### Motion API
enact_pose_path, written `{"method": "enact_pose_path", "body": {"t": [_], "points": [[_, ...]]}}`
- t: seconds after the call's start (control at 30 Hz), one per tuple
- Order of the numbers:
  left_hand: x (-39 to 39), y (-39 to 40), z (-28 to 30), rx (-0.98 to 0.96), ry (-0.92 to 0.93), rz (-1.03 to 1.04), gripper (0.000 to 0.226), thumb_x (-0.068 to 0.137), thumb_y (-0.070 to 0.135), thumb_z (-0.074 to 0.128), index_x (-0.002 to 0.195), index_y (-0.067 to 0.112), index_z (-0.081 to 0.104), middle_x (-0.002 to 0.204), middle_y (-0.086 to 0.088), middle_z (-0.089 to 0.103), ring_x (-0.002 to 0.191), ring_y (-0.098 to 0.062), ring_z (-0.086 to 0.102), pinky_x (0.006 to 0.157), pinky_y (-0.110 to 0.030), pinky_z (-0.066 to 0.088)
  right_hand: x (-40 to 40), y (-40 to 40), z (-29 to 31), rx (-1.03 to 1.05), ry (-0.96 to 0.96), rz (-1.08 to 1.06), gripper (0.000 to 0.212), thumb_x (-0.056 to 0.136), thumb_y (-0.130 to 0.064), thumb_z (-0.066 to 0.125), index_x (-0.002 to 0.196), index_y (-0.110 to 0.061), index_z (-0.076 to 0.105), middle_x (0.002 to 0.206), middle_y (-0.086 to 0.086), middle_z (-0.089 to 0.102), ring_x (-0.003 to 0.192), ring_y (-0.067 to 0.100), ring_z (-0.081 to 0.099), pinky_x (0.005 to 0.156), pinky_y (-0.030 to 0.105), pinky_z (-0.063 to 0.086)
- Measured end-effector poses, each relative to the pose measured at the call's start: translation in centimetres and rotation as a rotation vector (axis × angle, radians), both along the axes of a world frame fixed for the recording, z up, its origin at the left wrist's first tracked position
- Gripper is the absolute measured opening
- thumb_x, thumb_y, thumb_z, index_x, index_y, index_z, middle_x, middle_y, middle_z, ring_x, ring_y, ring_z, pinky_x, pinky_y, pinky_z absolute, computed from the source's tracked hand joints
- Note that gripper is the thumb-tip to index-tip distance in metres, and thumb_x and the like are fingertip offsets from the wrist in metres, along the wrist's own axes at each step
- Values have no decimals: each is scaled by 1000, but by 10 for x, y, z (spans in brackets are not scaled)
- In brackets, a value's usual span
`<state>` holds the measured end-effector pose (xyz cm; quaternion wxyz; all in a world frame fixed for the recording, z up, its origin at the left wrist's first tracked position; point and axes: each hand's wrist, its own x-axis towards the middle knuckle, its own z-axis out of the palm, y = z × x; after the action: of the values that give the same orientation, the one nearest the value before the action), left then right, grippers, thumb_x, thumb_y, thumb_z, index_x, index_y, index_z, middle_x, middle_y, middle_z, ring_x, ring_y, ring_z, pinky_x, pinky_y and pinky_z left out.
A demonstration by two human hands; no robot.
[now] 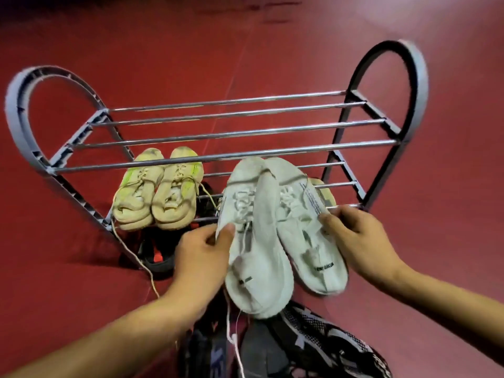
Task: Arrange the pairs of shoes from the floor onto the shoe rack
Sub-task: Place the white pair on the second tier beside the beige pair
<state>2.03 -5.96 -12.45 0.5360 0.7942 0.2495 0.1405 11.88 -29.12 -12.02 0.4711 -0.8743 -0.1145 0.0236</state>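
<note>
A grey two-tier shoe rack point(223, 135) with chrome bars stands on the red floor. A beige pair with yellow-green stripes point(158, 192) rests on its lower tier at the left. I hold a pair of white knit sneakers, toes pointing at the rack's right side, over the lower bars. My left hand point(201, 255) pinches the left white sneaker point(256, 268) at its side. My right hand point(357, 236) grips the outer edge of the right white sneaker point(308, 241). The left sneaker partly overlaps the right one.
A black and red shoe point(156, 255) lies on the floor under the rack's front. Dark patterned black-and-white shoes point(313, 342) lie on the floor right below my hands. A loose beige lace point(136, 260) trails forward. Part of another pale shoe point(326, 193) shows behind the white pair.
</note>
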Motion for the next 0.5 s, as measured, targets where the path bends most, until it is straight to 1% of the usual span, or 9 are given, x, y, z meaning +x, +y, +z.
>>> {"method": "enact_pose_path", "body": {"t": [0.1, 0.17, 0.2, 0.27, 0.3, 0.33, 0.37, 0.43, 0.5], "points": [[59, 0, 8, 35, -35, 85, 47, 89, 36, 60, 56, 5, 47, 52, -11, 42, 55, -19, 40, 53, -35, 29, 50, 20, 9, -25, -26, -91, 38, 91, -33, 58, 71, -1, 59, 65, 13, 60, 59, 19, 49, 55, 33, 38], [94, 2, 11, 64, -14, 177, 43, 90, 31, 62, 54, 13, 46, 52, -6, 41, 55, -23, 40, 54, -32, 28, 77, 31, 11, -52, -4, -128, 45, 92, -39, 57, 67, -1, 57, 59, 9, 53, 56, 20, 46, 54, 33, 35], [109, 4, 11, 64, 12, 197, 39, 90, 32, 62, 58, 13, 53, 57, -7, 50, 60, -26, 48, 56, -33, 35, 87, 35, 10, -44, 22, -144, 47, 92, -43, 57, 68, -3, 61, 60, 7, 58, 56, 21, 50, 54, 32, 38], [128, 5, 4, 90, 91, 184, 28, 93, 36, 60, 86, 11, 70, 87, -13, 70, 85, -34, 63, 74, -36, 48, 102, 39, 5, 1, 82, -195, 47, 93, -50, 56, 84, -6, 71, 71, 6, 71, 62, 20, 64, 55, 27, 48], [131, 4, -1, 96, 132, 172, 31, 95, 37, 57, 102, 10, 71, 104, -14, 72, 98, -36, 63, 83, -36, 49, 103, 39, 2, 19, 106, -213, 44, 94, -49, 55, 91, -8, 72, 73, 5, 72, 62, 17, 65, 51, 23, 49], [131, 3, -5, 99, 155, 167, 34, 97, 38, 55, 112, 11, 69, 112, -14, 70, 105, -37, 62, 86, -35, 48, 103, 37, -2, 19, 121, -213, 39, 96, -45, 53, 95, -10, 71, 72, 3, 70, 58, 13, 63, 45, 19, 45], [130, 0, -9, 102, 154, 167, 35, 98, 38, 53, 115, 12, 67, 112, -13, 70, 107, -37, 62, 84, -34, 46, 101, 33, -7, 16, 123, -205, 34, 97, -41, 52, 96, -12, 70, 70, 0, 68, 54, 8, 60, 42, 18, 42], [121, -4, -12, 61, 102, 175, 33, 97, 40, 50, 114, 15, 66, 99, -7, 70, 103, -34, 63, 78, -32, 44, 90, 23, -14, 48, 112, -186, 26, 95, -36, 51, 97, -15, 67, 71, -4, 67, 50, -1, 56, 48, 19, 42], [106, -4, -20, 1, 4, 152, 34, 96, 46, 51, 115, 20, 61, 96, 3, 67, 103, -26, 63, 80, -31, 41, 79, 11, -18, 83, 95, -172, 28, 92, -39, 56, 110, -20, 62, 90, -8, 71, 67, -4, 62, 60, 18, 48]]}}
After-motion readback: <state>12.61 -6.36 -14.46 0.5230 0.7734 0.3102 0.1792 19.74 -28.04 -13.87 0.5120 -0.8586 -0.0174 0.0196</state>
